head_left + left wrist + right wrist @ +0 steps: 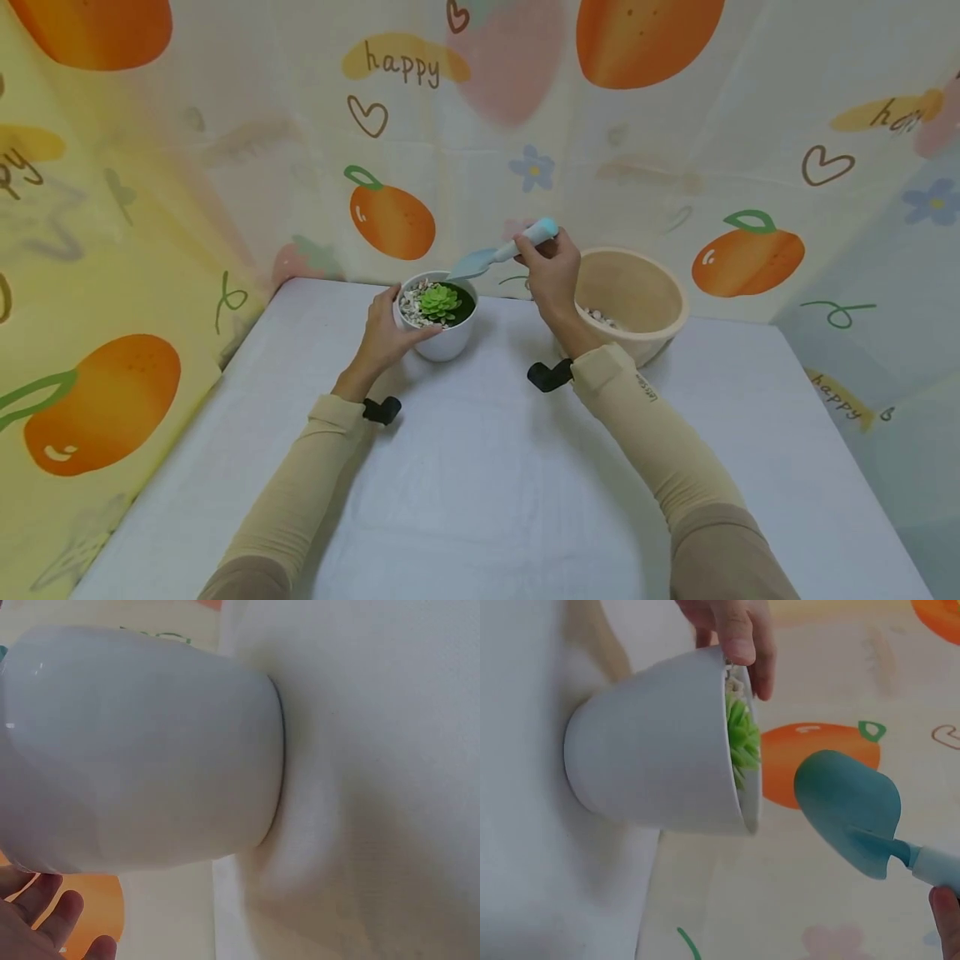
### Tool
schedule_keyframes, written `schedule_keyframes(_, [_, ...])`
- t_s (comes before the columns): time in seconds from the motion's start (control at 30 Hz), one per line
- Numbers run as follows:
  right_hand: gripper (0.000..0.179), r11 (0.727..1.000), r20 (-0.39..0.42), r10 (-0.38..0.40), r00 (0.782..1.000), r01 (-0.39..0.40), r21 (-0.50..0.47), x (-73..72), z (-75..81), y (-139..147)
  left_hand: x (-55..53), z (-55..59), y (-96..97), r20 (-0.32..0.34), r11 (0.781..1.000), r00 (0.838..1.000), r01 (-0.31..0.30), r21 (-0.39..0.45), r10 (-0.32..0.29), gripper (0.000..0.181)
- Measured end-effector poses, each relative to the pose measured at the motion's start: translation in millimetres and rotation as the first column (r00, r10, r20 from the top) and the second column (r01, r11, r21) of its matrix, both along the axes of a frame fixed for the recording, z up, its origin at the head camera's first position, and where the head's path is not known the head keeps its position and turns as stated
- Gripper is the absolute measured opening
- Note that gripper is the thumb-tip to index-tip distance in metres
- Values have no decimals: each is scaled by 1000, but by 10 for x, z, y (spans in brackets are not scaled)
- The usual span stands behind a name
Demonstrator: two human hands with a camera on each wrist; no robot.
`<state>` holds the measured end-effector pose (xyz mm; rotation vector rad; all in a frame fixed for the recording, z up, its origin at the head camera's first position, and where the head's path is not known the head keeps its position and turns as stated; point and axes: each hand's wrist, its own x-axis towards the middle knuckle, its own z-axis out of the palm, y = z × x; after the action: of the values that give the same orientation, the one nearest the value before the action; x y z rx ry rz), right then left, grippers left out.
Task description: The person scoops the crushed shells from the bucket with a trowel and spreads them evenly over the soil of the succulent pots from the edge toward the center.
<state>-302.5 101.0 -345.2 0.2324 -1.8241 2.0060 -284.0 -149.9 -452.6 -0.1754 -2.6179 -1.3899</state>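
Note:
A white flower pot (442, 346) stands on the table, holding a green succulent (438, 302), white pebbles (413, 302) on its left side and a dark surface on its right. My left hand (386, 333) holds the pot at its left rim, thumb across the front. In the right wrist view, fingertips of the left hand (739, 637) lie over the rim of the pot (652, 750). My right hand (551, 271) grips the handle of a light blue garden trowel (474, 264). Its blade is tilted down, close above the pot's right rim; the right wrist view shows the blade (847, 810) apart from the pot.
Right of the small pot stands a large beige planter (648, 296), partly behind the right forearm, with some white pebbles (600, 317) in its bottom. A white cloth covers the table (465, 483). Printed fabric (487, 175) with fruit pictures hangs behind and at both sides.

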Motion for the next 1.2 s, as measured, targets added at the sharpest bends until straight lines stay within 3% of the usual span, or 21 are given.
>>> schedule_keyframes(0.27, [21,1000,-35,-5,999,4,-9,20,98,116,-3,123,-30,-38,1000,999,9,-13,-10,104])
schedule_keyframes(0.57, [19,1000,-19,1,1000,-1,-20,18,166,256,-58,278,-79,-60,1000,998,8,-22,-9,101])
schedule_keyframes(1.2, [12,994,-94,28,995,-38,-102,60,384,758,-147,575,15,-110,996,990,90,5,-89,109])
